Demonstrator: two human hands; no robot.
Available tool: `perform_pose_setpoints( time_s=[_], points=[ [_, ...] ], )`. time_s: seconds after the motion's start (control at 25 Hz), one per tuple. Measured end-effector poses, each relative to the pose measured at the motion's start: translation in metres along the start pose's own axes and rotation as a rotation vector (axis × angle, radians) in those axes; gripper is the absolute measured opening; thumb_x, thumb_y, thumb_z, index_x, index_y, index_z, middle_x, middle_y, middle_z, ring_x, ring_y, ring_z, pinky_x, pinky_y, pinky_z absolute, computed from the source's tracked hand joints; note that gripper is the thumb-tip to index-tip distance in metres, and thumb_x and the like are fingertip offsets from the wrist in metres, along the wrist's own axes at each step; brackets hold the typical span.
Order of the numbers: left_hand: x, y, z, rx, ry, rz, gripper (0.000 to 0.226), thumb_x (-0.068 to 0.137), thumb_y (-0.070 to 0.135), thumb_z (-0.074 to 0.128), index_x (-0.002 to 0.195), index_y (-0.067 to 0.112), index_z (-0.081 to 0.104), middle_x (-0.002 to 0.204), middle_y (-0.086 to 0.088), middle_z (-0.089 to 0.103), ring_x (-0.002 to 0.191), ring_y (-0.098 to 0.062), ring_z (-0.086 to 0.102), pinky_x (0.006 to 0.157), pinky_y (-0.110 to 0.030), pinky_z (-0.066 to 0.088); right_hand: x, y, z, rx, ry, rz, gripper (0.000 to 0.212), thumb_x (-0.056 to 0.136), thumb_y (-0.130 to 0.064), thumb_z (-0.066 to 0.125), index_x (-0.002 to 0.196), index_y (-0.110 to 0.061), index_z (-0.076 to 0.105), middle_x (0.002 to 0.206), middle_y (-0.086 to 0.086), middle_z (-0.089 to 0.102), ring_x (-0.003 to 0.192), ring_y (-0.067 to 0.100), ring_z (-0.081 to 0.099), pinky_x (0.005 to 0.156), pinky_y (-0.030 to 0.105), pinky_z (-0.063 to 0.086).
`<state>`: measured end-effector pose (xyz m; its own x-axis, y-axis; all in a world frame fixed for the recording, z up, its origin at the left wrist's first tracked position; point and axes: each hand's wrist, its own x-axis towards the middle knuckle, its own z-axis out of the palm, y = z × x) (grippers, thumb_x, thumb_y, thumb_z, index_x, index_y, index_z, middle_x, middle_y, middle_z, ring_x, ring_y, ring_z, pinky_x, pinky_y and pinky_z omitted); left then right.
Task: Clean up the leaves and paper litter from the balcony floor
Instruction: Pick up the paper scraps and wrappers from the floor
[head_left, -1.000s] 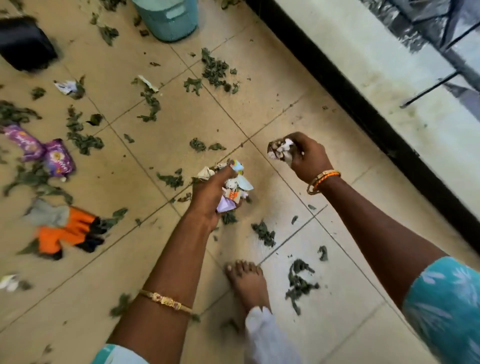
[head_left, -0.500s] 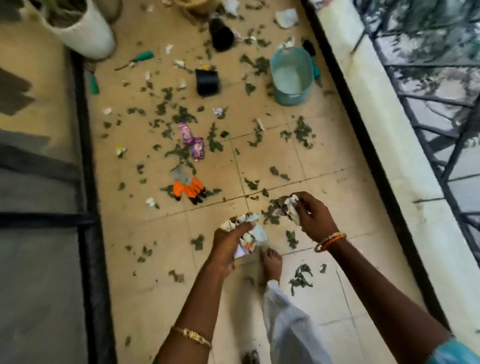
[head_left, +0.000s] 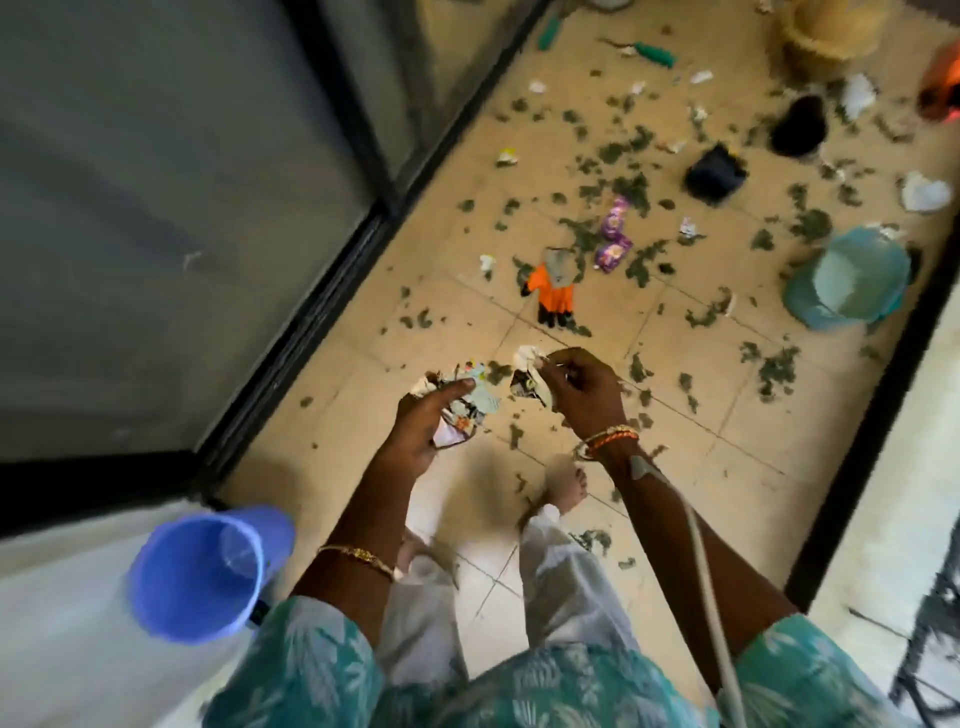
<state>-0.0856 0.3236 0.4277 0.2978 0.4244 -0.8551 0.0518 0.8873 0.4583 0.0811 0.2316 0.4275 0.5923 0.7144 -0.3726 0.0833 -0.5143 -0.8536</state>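
Landmark: the orange glove (head_left: 551, 289), lying on the balcony floor (head_left: 332, 415).
Sliding door (head_left: 156, 208): far left of the glove; blurred, its glass shows nothing clear.
Blue bucket (head_left: 205, 574): below-left of the glove, tipped toward the camera; contents hard to make out.
Left hand (head_left: 422, 421): below-left of the glove, grip curled round a wad of paper litter (head_left: 470, 397) and bits of leaf.
Right hand (head_left: 582, 387): just below the glove, fingers pinching a second crumpled scrap (head_left: 530, 374).
Purple wrapper (head_left: 613, 236): just up-right of the glove, among leaves (head_left: 623, 192) scattered across the tiles.
Black pots (head_left: 714, 174): farther up-right, blurred, lying on their sides.
Teal bucket (head_left: 852, 283): right of the glove, mouth up; inside looks pale, contents unclear.
Woven basket (head_left: 831, 31): top right, cut off by the frame edge.
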Motion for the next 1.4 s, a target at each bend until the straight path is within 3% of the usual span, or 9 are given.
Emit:
perform_pose_setpoints(
  time_s=[0.2,0.56,0.8,0.88,0.96,1.08,1.16,1.24,1.4],
  points=[
    [-0.034,-0.029,-0.143,-0.362,0.150,0.034,0.011,0.089,0.005,0.059,0.095,0.005,0.068,0.076,-0.013,0.070,0.064,-0.024,0.062,0.051,-0.021,0.049,-0.034,-0.032,0.147,0.022,-0.253,0.038,0.018,0.079,-0.026,0.073,0.068,-0.021,0.060,0.066,-0.003,0.059,0.062,0.015,0.057,0.060,0.036,0.054],
    [-0.031,-0.145,-0.368,-0.963,0.475,0.165,0.009,0.091,0.016,0.055,0.093,0.017,0.063,0.057,0.003,0.060,0.042,-0.009,0.053,0.047,-0.016,0.045,-0.098,0.014,0.384,-0.052,-0.766,0.240,0.016,0.086,0.000,0.061,0.078,-0.014,0.061,0.081,0.002,0.061,0.072,0.015,0.060,0.051,0.025,0.056],
    [0.031,-0.226,-0.463,-1.174,0.546,0.249,0.032,0.059,0.030,0.075,0.088,0.020,0.066,0.074,0.005,0.055,0.063,-0.012,0.049,0.064,-0.022,0.046,-0.127,0.078,0.509,-0.172,-0.879,0.404,0.024,0.083,0.003,0.060,0.073,-0.019,0.061,0.056,-0.009,0.063,0.056,0.012,0.057,0.041,0.017,0.047],
    [0.046,-0.240,-0.483,-1.209,0.534,0.260,0.013,0.068,0.032,0.069,0.069,0.020,0.066,0.065,0.008,0.048,0.056,-0.007,0.045,0.064,-0.019,0.036,-0.132,0.097,0.543,-0.190,-0.884,0.421,0.026,0.083,0.004,0.059,0.073,-0.020,0.061,0.064,-0.005,0.064,0.059,0.014,0.058,0.041,0.017,0.047],
    [0.063,-0.250,-0.503,-1.268,0.562,0.211,0.036,0.087,0.030,0.055,0.054,0.018,0.061,0.051,0.009,0.043,0.044,-0.006,0.041,0.060,-0.019,0.033,-0.136,0.115,0.574,-0.199,-0.870,0.430,0.026,0.083,0.005,0.058,0.072,-0.019,0.060,0.073,0.001,0.062,0.065,0.018,0.058,0.045,0.022,0.050],
    [0.079,-0.258,-0.531,-1.177,0.662,0.155,0.032,0.086,0.044,0.058,0.089,0.015,0.071,0.076,-0.004,0.060,0.060,-0.015,0.056,0.054,-0.020,0.044,-0.143,0.135,0.607,-0.220,-0.858,0.472,0.023,0.087,0.003,0.052,0.078,-0.016,0.062,0.078,0.009,0.060,0.074,0.029,0.058,0.061,0.035,0.051],
    [0.084,-0.262,-0.542,-1.042,0.774,0.040,0.062,0.072,0.049,0.070,0.123,0.015,0.059,0.103,-0.009,0.063,0.078,-0.022,0.063,0.062,-0.029,0.052,-0.148,0.143,0.620,-0.279,-0.908,0.481,0.022,0.090,-0.002,0.048,0.106,-0.008,0.062,0.103,0.017,0.061,0.097,0.034,0.058,0.078,0.044,0.051],
    [0.082,-0.253,-0.541,-1.064,0.764,0.074,0.046,0.083,0.048,0.062,0.116,0.016,0.058,0.091,-0.006,0.064,0.075,-0.020,0.064,0.061,-0.028,0.053,-0.149,0.145,0.625,-0.283,-0.914,0.520,0.034,0.093,-0.006,0.045,0.126,-0.004,0.052,0.128,0.018,0.052,0.120,0.034,0.049,0.092,0.044,0.046],
    [0.073,-0.237,-0.537,-1.193,0.755,0.030,0.045,0.092,0.046,0.052,0.126,0.017,0.054,0.111,-0.009,0.054,0.109,-0.028,0.056,0.063,-0.035,0.051,-0.152,0.141,0.623,-0.233,-0.869,0.595,0.031,0.094,-0.014,0.047,0.125,-0.014,0.055,0.111,0.004,0.048,0.109,0.023,0.046,0.091,0.043,0.043]
  ],
)
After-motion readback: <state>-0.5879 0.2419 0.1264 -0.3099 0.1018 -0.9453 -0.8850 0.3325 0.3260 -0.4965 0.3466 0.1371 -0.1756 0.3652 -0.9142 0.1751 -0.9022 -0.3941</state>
